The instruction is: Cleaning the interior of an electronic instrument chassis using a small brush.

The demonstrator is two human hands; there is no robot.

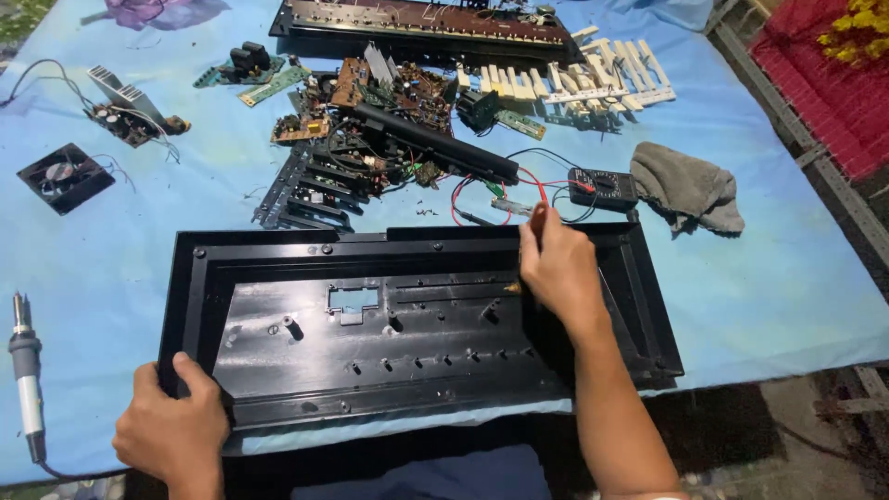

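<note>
**Hands on the empty keyboard shell**

The left hand (174, 428) clamps the near left corner of the black shell (417, 324), thumb over the rim. The right hand (556, 268) is closed around a red-handled tool (537, 215), likely a screwdriver, its tip pressed inside the shell by the far wall. The shell lies open side up between the hands, its near edge overhanging the table (787, 278).

Beyond the right hand lie a multimeter (602, 188), a grey rag (690, 188), loose white keys (574, 79) and a heap of circuit boards (370, 120); left of the left hand lies a soldering iron (26, 380).

Risks, as I judge them: the tool could slip and gouge the plastic if pressed askew; the overhanging shell could tip if the left hand's grip loosens.
</note>
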